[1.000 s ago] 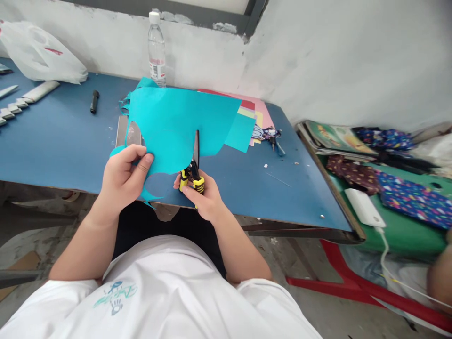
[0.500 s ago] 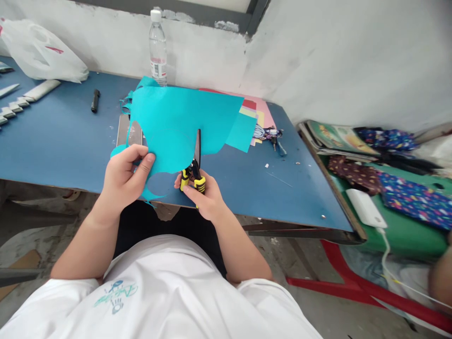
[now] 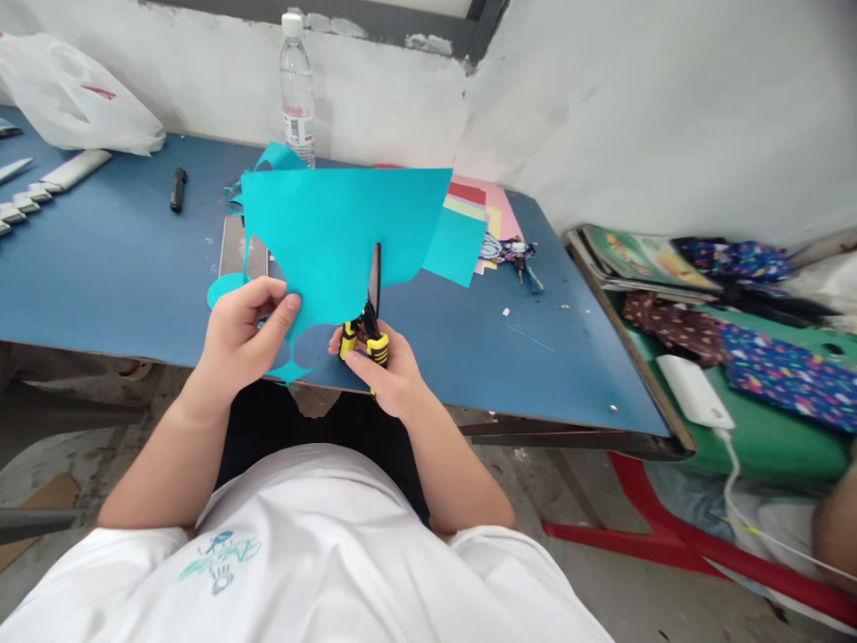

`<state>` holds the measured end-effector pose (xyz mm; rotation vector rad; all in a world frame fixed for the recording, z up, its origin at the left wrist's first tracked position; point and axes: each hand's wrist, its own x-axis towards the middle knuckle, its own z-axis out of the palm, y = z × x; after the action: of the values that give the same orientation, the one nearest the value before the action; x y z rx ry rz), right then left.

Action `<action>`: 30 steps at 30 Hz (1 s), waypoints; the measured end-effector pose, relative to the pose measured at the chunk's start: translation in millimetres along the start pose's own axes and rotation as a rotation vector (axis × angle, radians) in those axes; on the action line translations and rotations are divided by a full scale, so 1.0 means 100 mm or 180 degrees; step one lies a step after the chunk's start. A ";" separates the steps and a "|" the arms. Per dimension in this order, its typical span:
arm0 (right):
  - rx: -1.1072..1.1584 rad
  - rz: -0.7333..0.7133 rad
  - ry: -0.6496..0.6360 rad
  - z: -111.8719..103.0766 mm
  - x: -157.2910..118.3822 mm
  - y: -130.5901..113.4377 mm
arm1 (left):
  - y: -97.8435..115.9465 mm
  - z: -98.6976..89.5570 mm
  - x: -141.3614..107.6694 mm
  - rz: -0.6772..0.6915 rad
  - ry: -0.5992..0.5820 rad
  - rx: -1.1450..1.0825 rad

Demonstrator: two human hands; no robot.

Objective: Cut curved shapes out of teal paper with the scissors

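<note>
A large turquoise sheet of paper (image 3: 341, 223) with curved cut-outs along its near edge is pinched between the thumb and fingers of my left hand (image 3: 247, 335). My right hand (image 3: 388, 371) is wrapped round the yellow and black handles of a pair of scissors (image 3: 365, 330). Their dark blade points away from me and lies over the paper, with the sheet's cut edge at the pivot. A narrow turquoise offcut dangles below my left hand, beside the scissors. Under the sheet's left side a flat grey object (image 3: 234, 246) is partly hidden.
A clear bottle (image 3: 298, 98) stands against the wall behind the paper. A black marker (image 3: 178, 190) and a white plastic bag (image 3: 80, 94) are to the left. Coloured paper sheets (image 3: 461, 241) and keys (image 3: 519, 254) lie right. A green surface with a white power bank (image 3: 694, 393) adjoins the table.
The turquoise sheet has shifted and tilted slightly, its right corner moving left. My left hand has moved a little to the right, while the scissors stay almost in place.
</note>
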<state>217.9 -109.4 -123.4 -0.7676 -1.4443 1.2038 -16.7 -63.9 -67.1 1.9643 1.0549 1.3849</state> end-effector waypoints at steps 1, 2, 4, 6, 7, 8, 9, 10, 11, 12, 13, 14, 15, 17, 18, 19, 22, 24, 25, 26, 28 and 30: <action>-0.0033 0.0018 0.0002 0.00 0.00 -0.02 | -0.01 0.02 0.01 -0.0012 -0.0032 -0.0026; -0.0070 0.0044 0.0003 0.00 0.00 -0.03 | -0.02 0.04 0.01 -0.0019 -0.0070 -0.0050; -0.0133 0.0100 0.0015 0.01 0.00 -0.04 | -0.05 0.07 0.01 -0.0028 -0.0185 -0.0085; -0.0150 0.0159 0.0038 0.01 0.00 -0.04 | -0.08 0.10 0.00 -0.0032 -0.0285 -0.0079; -0.0140 0.0180 0.0048 0.01 0.00 -0.04 | -0.09 0.11 -0.01 -0.0039 -0.0317 -0.0062; -0.0117 0.0188 0.0057 0.02 0.00 -0.03 | -0.10 0.11 -0.01 -0.0044 -0.0330 -0.0043; -0.0087 0.0181 0.0063 0.02 0.00 -0.03 | -0.10 0.10 -0.02 -0.0049 -0.0331 -0.0027; -0.0058 0.0161 0.0060 0.02 0.00 -0.02 | -0.09 0.10 -0.02 -0.0050 -0.0323 -0.0022; -0.0030 0.0134 0.0054 0.02 0.00 -0.02 | -0.08 0.09 -0.02 -0.0051 -0.0315 -0.0032; -0.0003 0.0102 0.0047 0.01 0.00 -0.02 | -0.08 0.08 -0.02 -0.0055 -0.0304 -0.0052; 0.0020 0.0075 0.0044 0.01 0.00 -0.03 | -0.07 0.08 -0.02 -0.0060 -0.0286 -0.0081; 0.0030 0.0050 0.0038 0.01 0.00 -0.03 | -0.07 0.07 -0.02 -0.0068 -0.0262 -0.0119; 0.0022 0.0030 0.0031 0.01 0.00 -0.04 | -0.07 0.07 -0.02 -0.0078 -0.0223 -0.0163; -0.0044 0.0022 0.0025 0.01 0.01 -0.04 | -0.07 0.08 -0.02 -0.0124 -0.0102 -0.0250; -0.0087 0.0035 0.0028 0.01 0.01 -0.04 | -0.06 0.10 -0.02 -0.0160 -0.0027 -0.0302; -0.0124 0.0062 0.0032 0.01 0.01 -0.03 | -0.06 0.12 -0.02 -0.0208 0.0025 -0.0365; -0.0104 0.0174 0.0077 0.01 0.00 0.01 | -0.02 0.17 -0.03 -0.0329 -0.0038 -0.0650; -0.0034 0.0202 0.0099 0.01 -0.01 0.03 | 0.00 0.19 -0.05 -0.0337 -0.0176 -0.0799; -0.0013 0.0199 0.0100 0.01 -0.01 0.03 | 0.01 0.19 -0.06 -0.0325 -0.0199 -0.0817; -0.0011 0.0185 0.0092 0.01 -0.01 0.03 | 0.01 0.18 -0.07 -0.0313 -0.0177 -0.0801; -0.0061 0.0160 0.0064 0.01 0.00 0.02 | 0.01 0.15 -0.09 -0.0297 -0.0065 -0.0706; -0.0119 0.0145 0.0051 0.01 0.00 -0.01 | 0.03 0.11 -0.10 -0.0278 0.0052 -0.0589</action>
<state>216.6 -109.6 -122.6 -0.8380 -1.4463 1.2056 -7.3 -73.8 -74.3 1.7571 0.9709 1.4004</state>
